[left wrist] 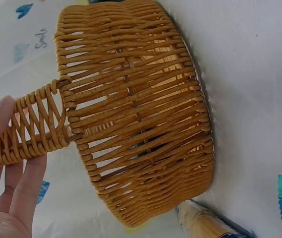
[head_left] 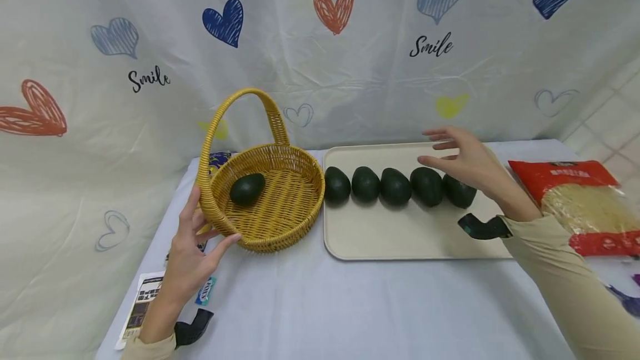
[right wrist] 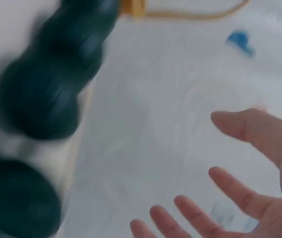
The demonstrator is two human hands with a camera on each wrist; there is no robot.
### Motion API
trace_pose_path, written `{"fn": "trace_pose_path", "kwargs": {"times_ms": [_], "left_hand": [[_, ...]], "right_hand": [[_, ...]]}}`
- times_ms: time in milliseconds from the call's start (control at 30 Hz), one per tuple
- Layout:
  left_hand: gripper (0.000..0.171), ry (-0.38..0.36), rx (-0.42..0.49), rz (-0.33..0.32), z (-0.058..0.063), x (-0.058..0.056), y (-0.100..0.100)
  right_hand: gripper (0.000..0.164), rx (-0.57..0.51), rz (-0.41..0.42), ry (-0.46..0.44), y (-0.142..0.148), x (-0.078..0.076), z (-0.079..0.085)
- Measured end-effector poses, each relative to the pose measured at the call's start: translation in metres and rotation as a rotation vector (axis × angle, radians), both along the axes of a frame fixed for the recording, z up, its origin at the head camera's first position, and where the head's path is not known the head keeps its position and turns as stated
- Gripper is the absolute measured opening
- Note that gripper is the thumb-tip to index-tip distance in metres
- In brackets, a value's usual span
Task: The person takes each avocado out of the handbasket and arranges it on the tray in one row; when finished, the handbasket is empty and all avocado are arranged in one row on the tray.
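Note:
A yellow woven basket (head_left: 280, 204) with a tall arched handle (left wrist: 27, 129) stands at the left of the table. One dark green avocado (head_left: 247, 189) lies inside it. My left hand (head_left: 192, 254) grips the handle near its base, thumb on one side and fingers on the other, as the left wrist view shows. Several avocados (head_left: 365, 184) form a row on a cream tray (head_left: 390, 238) to the right of the basket. Above the right end of that row hovers my right hand (head_left: 465, 160), fingers spread and holding nothing. It partly hides the rightmost avocado (head_left: 459, 192) in the head view.
A red bag of pale yellow contents (head_left: 580, 204) lies right of the tray. Left of the basket are a white printed packet (head_left: 142, 310), a small teal wrapper (head_left: 205, 291) and partly hidden packages. A curtain with hearts (head_left: 300, 54) hangs behind the table.

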State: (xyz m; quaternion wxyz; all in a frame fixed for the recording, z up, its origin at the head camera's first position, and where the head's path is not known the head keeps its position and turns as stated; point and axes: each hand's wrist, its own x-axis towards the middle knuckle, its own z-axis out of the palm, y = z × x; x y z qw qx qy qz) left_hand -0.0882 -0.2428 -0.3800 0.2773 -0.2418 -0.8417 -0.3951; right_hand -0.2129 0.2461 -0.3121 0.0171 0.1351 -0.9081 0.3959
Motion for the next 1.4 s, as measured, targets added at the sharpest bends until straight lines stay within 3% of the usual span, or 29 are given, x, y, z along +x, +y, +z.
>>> {"fn": "trace_pose_path", "kwargs": {"times_ms": [167, 333, 467, 600, 767, 1000, 1200, 1400], "left_hand": [[0.131, -0.001, -0.007, 0.002, 0.000, -0.003, 0.002], [0.129, -0.009, 0.001, 0.013, -0.001, -0.003, 0.003], [0.127, -0.022, 0.000, 0.020, -0.002, -0.003, 0.003], [0.128, -0.036, -0.007, 0.035, -0.002, -0.003, 0.003], [0.129, -0.035, -0.017, 0.041, -0.001, -0.003, 0.002], [0.128, -0.026, -0.016, 0.038, -0.001, -0.001, 0.000], [0.128, -0.018, 0.005, 0.011, -0.003, -0.003, 0.001], [0.129, -0.015, 0.018, -0.004, -0.003, -0.004, -0.002]], "right_hand": [[0.058, -0.105, 0.229, 0.085, -0.074, -0.011, 0.016], [0.057, -0.146, 0.486, 0.099, -0.152, -0.022, 0.022], [0.055, -0.235, 0.670, 0.008, -0.204, -0.033, 0.014], [0.053, -0.280, 0.772, -0.086, -0.242, -0.042, 0.000], [0.052, -0.253, 0.828, -0.100, -0.275, -0.053, -0.013], [0.052, -0.210, 0.826, -0.152, -0.307, -0.069, -0.029], [0.053, -0.061, 0.779, -0.175, -0.318, -0.077, -0.052], [0.050, 0.023, 0.778, -0.165, -0.324, -0.078, -0.060]]}}
